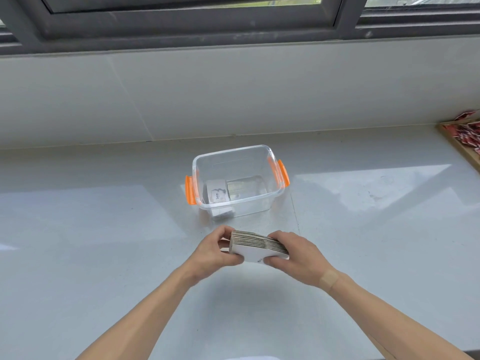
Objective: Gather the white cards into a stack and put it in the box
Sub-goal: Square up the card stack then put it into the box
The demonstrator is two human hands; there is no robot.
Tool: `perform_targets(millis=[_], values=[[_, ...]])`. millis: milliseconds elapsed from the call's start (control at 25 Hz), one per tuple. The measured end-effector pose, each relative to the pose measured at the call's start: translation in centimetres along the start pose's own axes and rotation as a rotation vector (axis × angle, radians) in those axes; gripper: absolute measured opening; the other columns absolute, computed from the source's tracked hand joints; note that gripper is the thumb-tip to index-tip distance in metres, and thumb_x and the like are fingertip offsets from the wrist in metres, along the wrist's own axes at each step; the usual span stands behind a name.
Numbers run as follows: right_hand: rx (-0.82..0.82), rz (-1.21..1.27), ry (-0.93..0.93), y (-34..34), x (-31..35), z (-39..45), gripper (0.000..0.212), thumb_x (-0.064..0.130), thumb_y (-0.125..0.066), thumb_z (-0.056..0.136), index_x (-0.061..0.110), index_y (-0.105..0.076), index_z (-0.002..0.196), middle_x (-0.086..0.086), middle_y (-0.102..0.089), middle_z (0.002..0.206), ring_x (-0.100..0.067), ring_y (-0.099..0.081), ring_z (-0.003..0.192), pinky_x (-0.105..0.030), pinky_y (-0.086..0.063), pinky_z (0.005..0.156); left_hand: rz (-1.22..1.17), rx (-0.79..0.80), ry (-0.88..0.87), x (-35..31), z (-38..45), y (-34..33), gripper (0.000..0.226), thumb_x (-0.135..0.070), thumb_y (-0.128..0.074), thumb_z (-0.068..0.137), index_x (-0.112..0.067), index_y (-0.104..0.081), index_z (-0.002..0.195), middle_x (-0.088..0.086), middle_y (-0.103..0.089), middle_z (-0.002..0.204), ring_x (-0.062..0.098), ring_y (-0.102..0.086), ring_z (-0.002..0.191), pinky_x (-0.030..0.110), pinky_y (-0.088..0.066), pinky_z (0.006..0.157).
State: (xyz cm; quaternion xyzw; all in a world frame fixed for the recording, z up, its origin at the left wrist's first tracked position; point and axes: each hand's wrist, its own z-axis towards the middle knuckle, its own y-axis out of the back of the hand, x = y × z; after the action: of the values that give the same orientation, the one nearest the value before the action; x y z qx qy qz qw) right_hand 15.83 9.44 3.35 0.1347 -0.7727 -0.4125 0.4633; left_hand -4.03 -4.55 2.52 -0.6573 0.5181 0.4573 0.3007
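Observation:
A stack of white cards (pixel 255 246) with brown edges is held just above the grey counter, a little in front of the box. My left hand (pixel 215 252) grips its left end and my right hand (pixel 296 255) grips its right end, thumbs on the near face. The clear plastic box (pixel 233 154) with orange latches stands open behind the stack. Inside it, at the left of the bottom, lie a few white cards (pixel 217 194), the top one printed with a word.
The grey glossy counter (pixel 104 242) runs to a tiled wall under a dark window frame. At the far right edge a wooden tray (pixel 459 149) holds several red packets.

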Motion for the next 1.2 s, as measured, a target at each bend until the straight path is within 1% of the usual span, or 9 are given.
perform_targets(millis=[80, 200, 320, 480, 680, 760, 880, 1040, 1200], values=[[-0.029, 0.099, 0.049, 2.3, 1.3, -0.1, 0.034, 0.055, -0.060, 0.076, 0.039, -0.051, 0.105, 0.021, -0.060, 0.090, -0.001, -0.053, 0.085, -0.029, -0.046, 0.073, -0.132, 0.019, -0.039, -1.9, -0.6, 0.4, 0.042, -0.007, -0.078, 0.066, -0.020, -0.061, 0.102, 0.011, -0.063, 0.115, 0.021, -0.067, 0.100, 0.035, -0.054, 0.082], [-0.116, 0.310, 0.105, 5.2, 3.4, 0.6, 0.031, 0.040, -0.070, 0.078, 0.036, -0.056, 0.105, 0.016, -0.065, 0.088, -0.005, -0.060, 0.082, -0.028, -0.050, 0.071, -0.372, -0.035, -0.144, -5.0, -0.3, 0.3, 0.050, -0.005, -0.076, 0.065, -0.015, -0.059, 0.111, 0.010, -0.062, 0.113, 0.026, -0.062, 0.102, 0.048, -0.049, 0.092], [-0.240, 0.558, 0.096, 7.2, 5.6, 2.5, 0.028, 0.030, -0.075, 0.077, 0.035, -0.061, 0.101, 0.012, -0.069, 0.085, -0.010, -0.065, 0.078, -0.024, -0.052, 0.069, -0.581, -0.064, -0.236, -8.5, 1.2, 0.5, 0.051, -0.005, -0.074, 0.070, -0.013, -0.057, 0.117, 0.007, -0.065, 0.106, 0.023, -0.064, 0.100, 0.040, -0.054, 0.088], [-0.345, 0.854, 0.026, 7.9, 8.1, 5.0, 0.027, 0.037, -0.074, 0.074, 0.034, -0.063, 0.099, 0.002, -0.068, 0.098, -0.007, -0.064, 0.083, -0.021, -0.048, 0.067, -0.628, -0.114, -0.256, -12.0, 3.5, 0.9, 0.042, -0.008, -0.071, 0.076, -0.017, -0.057, 0.115, 0.002, -0.071, 0.100, 0.020, -0.068, 0.096, 0.030, -0.058, 0.077], [-0.402, 0.929, -0.082, 7.4, 9.2, 6.6, 0.038, 0.043, -0.072, 0.076, 0.046, -0.051, 0.108, 0.001, -0.067, 0.108, -0.006, -0.066, 0.083, -0.018, -0.047, 0.062, -0.535, -0.159, -0.167, -13.3, 5.5, 1.4, 0.045, -0.016, -0.071, 0.077, -0.022, -0.054, 0.118, 0.007, -0.073, 0.100, 0.025, -0.071, 0.090, 0.046, -0.058, 0.085], [-0.390, 0.898, -0.119, 7.1, 9.2, 7.1, 0.033, 0.046, -0.070, 0.076, 0.051, -0.049, 0.102, 0.004, -0.069, 0.103, -0.005, -0.066, 0.079, -0.016, -0.047, 0.060, -0.499, -0.182, -0.116, -13.3, 6.3, 1.5, 0.043, -0.015, -0.069, 0.077, -0.024, -0.053, 0.117, 0.005, -0.075, 0.092, 0.025, -0.072, 0.083, 0.045, -0.059, 0.079], [-0.370, 0.725, -0.156, 6.9, 8.3, 8.5, 0.024, 0.049, -0.064, 0.083, 0.047, -0.052, 0.102, 0.010, -0.068, 0.098, -0.006, -0.064, 0.086, -0.024, -0.048, 0.071, -0.489, -0.226, 0.012, -13.1, 7.6, 1.9, 0.038, -0.012, -0.066, 0.079, -0.021, -0.053, 0.113, 0.003, -0.074, 0.079, 0.023, -0.071, 0.071, 0.039, -0.060, 0.070], [-0.494, 0.213, -0.114, 8.0, 5.3, 10.9, 0.041, 0.041, -0.048, 0.095, 0.024, -0.046, 0.133, 0.005, -0.048, 0.139, -0.016, -0.040, 0.129, -0.036, -0.038, 0.103, -0.427, -0.244, 0.232, -12.8, 9.5, 2.8, 0.027, -0.012, -0.064, 0.079, -0.015, -0.054, 0.103, 0.009, -0.066, 0.083, 0.021, -0.066, 0.061, 0.032, -0.058, 0.062], [-0.206, -0.150, -0.055, 8.5, 1.7, 12.9, 0.059, 0.038, -0.035, 0.100, 0.019, -0.013, 0.151, 0.004, -0.013, 0.161, -0.019, -0.003, 0.148, -0.041, -0.019, 0.119, -0.329, -0.197, 0.368, -12.5, 11.6, 3.4, 0.010, -0.011, -0.061, 0.081, -0.013, -0.059, 0.091, 0.009, -0.072, 0.068, 0.022, -0.066, 0.053, 0.027, -0.057, 0.053]])
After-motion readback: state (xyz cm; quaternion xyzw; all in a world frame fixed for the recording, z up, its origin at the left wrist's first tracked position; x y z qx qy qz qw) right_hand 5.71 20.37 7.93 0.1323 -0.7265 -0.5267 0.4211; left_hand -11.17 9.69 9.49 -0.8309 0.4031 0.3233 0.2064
